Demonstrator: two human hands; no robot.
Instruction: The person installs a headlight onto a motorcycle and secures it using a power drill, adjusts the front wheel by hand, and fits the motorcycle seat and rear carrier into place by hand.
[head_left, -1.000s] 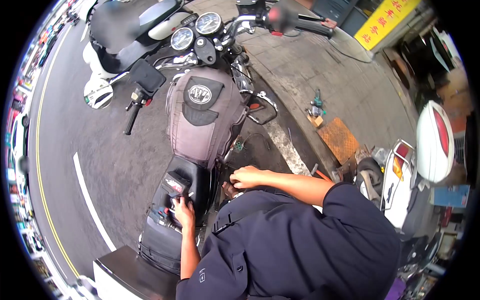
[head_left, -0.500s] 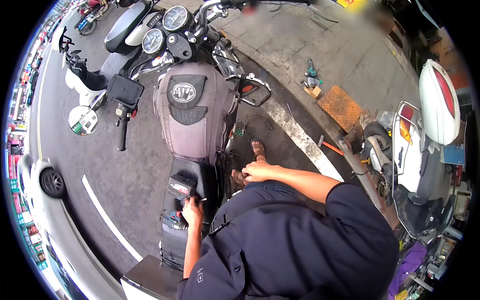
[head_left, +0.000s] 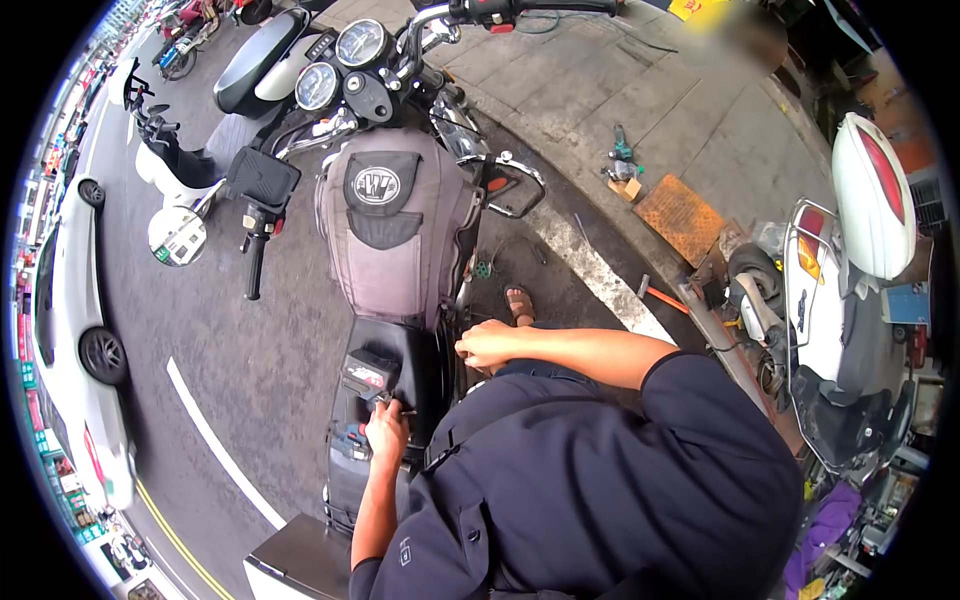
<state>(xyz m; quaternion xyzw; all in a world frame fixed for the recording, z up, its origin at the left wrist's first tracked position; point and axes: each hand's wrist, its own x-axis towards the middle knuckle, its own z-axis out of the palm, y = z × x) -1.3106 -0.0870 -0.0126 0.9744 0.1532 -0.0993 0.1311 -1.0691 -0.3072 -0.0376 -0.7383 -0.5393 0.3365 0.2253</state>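
My left hand (head_left: 387,430) is at the power tool (head_left: 367,374) lying on the black motorcycle seat (head_left: 420,360). Its fingers are bent near the tool's battery end, around a small metal piece that is too small to name. Curled fingers show on my right hand (head_left: 485,344), low beside the right edge of the seat, above my sandalled foot (head_left: 519,301); anything inside them is hidden. In front of the seat is the grey-brown tank cover (head_left: 400,255) with a round white logo.
A black box (head_left: 310,556) is behind the seat. On the right are a hammer (head_left: 664,295), a rusty plate (head_left: 680,220), a green tool (head_left: 622,146) and a white scooter (head_left: 820,300). A silver car (head_left: 80,300) is on the road at the left.
The view has shifted with my head. My left hand has moved up beside the power tool. My right hand has stayed low by the seat with its fingers curled. The silver car has moved along the road.
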